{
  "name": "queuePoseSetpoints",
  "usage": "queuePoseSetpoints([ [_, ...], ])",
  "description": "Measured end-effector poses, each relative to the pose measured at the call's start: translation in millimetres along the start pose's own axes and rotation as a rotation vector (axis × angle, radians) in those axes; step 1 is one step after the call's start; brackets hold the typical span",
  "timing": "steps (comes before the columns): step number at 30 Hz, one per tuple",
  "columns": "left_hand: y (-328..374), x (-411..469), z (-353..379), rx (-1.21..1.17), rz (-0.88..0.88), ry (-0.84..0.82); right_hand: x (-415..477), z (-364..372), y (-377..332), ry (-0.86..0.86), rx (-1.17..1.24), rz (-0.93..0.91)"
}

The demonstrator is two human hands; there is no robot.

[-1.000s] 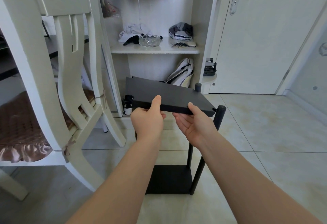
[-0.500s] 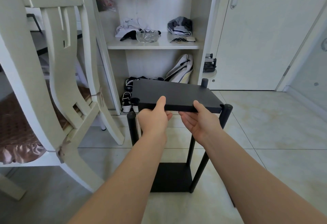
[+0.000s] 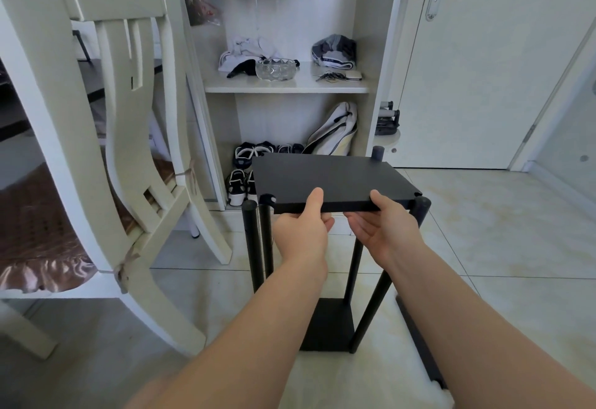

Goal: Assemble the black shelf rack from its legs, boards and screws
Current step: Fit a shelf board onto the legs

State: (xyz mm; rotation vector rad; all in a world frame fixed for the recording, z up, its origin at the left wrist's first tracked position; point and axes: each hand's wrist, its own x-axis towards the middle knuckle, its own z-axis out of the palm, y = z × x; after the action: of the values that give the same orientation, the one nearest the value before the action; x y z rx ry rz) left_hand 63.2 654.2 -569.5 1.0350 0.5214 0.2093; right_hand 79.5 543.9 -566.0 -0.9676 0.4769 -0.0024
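Note:
A black shelf board (image 3: 325,178) lies almost level at the top of the rack's black legs. My left hand (image 3: 304,228) grips its near edge, thumb on top and fingers under. My right hand (image 3: 383,224) holds the same edge further right, thumb on top. The near left leg (image 3: 251,247) stands just outside the board's left corner notch. The near right leg (image 3: 421,207) sits at the right corner and the far right leg (image 3: 377,152) pokes up behind. A bottom board (image 3: 329,324) lies on the floor between the legs.
A cream chair (image 3: 106,157) with a brown cushion stands close on the left. Behind the rack an open wardrobe (image 3: 287,86) holds shoes, a bag, a glass bowl and clothes. A white door (image 3: 483,63) is at the right. Another black part (image 3: 419,344) lies on the tiled floor.
The board has come down from a tilt to nearly level among the leg tops. Both hands kept their hold on its near edge and moved down with it.

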Motion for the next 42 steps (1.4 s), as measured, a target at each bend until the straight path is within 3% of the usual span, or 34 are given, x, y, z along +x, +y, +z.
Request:
queuePoseSetpoints([
  [11,-6,-14,-3,-0.093,-0.104,-0.025,-5,-9,-5,0.019,-0.035,-0.038],
  [42,15,41,-36,-0.002,-0.162,0.076,10,27,36,-0.022,-0.035,0.095],
])
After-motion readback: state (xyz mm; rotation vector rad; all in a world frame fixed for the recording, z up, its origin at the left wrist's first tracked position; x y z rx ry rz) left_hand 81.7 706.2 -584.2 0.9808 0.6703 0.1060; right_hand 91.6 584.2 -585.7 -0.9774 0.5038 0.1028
